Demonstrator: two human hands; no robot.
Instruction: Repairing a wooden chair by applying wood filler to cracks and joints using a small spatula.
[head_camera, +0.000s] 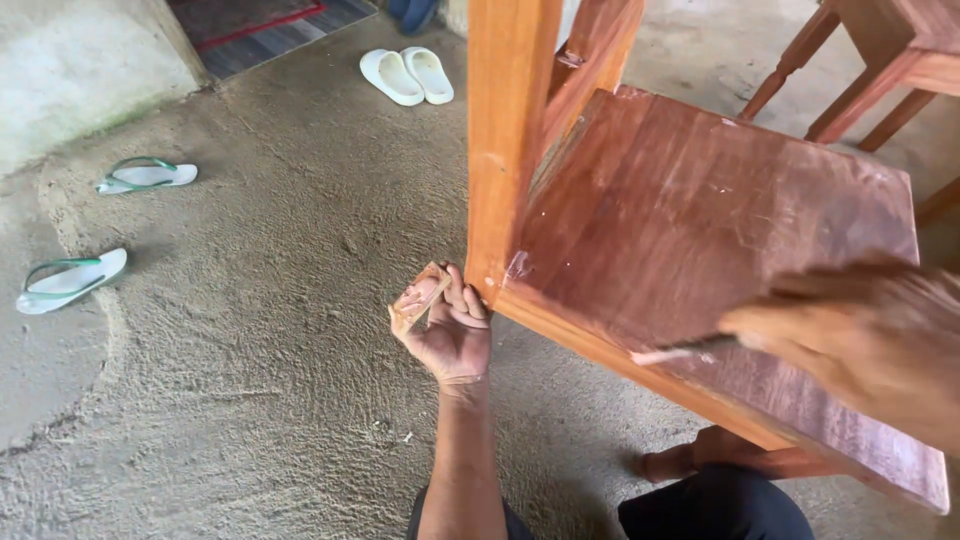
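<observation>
Head camera, looking down: the left hand (452, 330) is out at arm's length, fingers curled shut around a small flat tan block, smeared on its face (420, 297); the block sits pinched between thumb and fingertips and tilts up to the left, just beside the foot of the orange-brown wooden post (503, 150); the knuckles look to touch the post's lower corner, though contact is hard to confirm. The right hand (865, 340) is close to the lens and blurred; it is closed on a thin pale stick-like tool (680, 351) whose tip pokes out leftward over the front edge of the reddish-brown wooden panel of the furniture piece (700, 220); what kind of tool it is, I cannot tell. The panel slopes down toward the lower right, pale scuffs at its near-left corner where it meets the post. Behind it, top right, the legs of a second reddish wooden piece (860, 70) stand on the rough grey concrete floor (250, 380). Well apart on the left lie two green-strapped white flip-flops (110, 225), one above the other; at the top, a pair of plain white slip-on sandals (407, 75) sits side by side near a dark doormat with a red edge (265, 22). No packages, labels or containers show.
</observation>
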